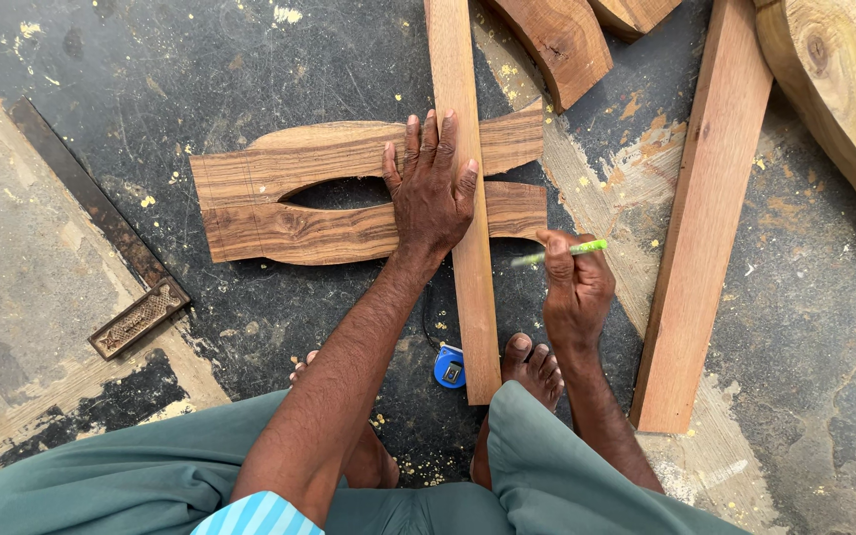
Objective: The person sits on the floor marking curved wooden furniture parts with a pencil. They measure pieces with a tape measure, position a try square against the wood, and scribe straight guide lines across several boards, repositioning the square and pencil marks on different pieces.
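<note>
At the far left a small carved wooden block (139, 317) lay on the dark floor (279, 59), apart from the work. Next came two curved, striped boards (289, 203) lying side by side, their ends touching and a lens-shaped gap between their middles. The left hand (431, 188) lay flat and spread across them, pressing a narrow straight plank (468, 149) down over both boards. A blue tape measure (450, 367) sat on the floor beside the plank's near end, by a bare foot (532, 367). The right hand (577, 287) was closed around a green pencil (559, 254), its tip just beside the plank's right edge. A wider plank (700, 218) lay farther right.
</note>
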`<state>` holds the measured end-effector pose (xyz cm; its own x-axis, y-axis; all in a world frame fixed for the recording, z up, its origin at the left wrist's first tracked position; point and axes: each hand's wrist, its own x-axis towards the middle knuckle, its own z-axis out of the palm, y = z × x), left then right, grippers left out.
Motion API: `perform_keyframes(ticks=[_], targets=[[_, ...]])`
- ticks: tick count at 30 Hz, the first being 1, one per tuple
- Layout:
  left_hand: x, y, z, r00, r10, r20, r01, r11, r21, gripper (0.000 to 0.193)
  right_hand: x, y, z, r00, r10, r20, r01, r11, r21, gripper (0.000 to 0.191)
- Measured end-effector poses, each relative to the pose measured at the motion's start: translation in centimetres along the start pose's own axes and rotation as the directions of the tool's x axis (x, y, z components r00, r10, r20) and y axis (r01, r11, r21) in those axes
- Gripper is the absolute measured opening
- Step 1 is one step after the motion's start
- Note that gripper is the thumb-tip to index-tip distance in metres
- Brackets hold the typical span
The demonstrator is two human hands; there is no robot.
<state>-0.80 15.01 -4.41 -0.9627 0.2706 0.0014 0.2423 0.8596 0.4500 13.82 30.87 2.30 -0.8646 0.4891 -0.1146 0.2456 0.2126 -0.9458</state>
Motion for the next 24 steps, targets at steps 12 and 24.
perform_keyframes(ticks=[12,24], targets=[[-0.1,0.2,-0.5,1.0,-0.006,0.021,0.005,1.0,0.021,0.063,7.1,-3.2,3.7,0.891,-0.355,0.282,0.433,0.851,-0.297,0.023],[0.0,0.3,-0.6,0.999,-0.006,0.034,0.005,1.0,0.023,0.063,8.2,-5.7,2.3,0.857,-0.275,0.435,0.443,0.826,-0.35,0.026]])
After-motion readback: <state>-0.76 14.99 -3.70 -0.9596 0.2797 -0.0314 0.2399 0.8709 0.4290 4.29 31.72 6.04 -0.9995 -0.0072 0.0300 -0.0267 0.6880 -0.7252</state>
